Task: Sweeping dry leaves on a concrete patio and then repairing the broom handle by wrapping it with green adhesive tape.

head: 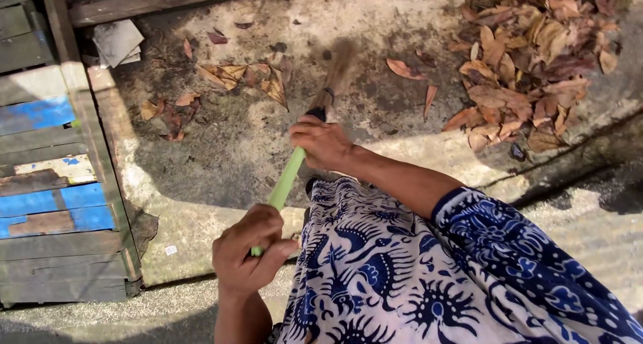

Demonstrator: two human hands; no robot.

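Both hands are wrapped tight around a broom with a light green plastic handle (287, 178), left hand (246, 250) fisted at the near end, right hand (321, 143) clamped further down by the dark collar. Its blurry bristle head (340, 61) sits just past the right hand on the rough concrete floor (254, 143), with a heap of dry brown leaves (529, 69) off to that hand's right, and a weathered blue-painted wooden pallet (50, 196) well left of the left hand

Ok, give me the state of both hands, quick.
Left hand: closed around the green broom handle, near its end.
Right hand: closed on the same handle, further down toward the bristles.
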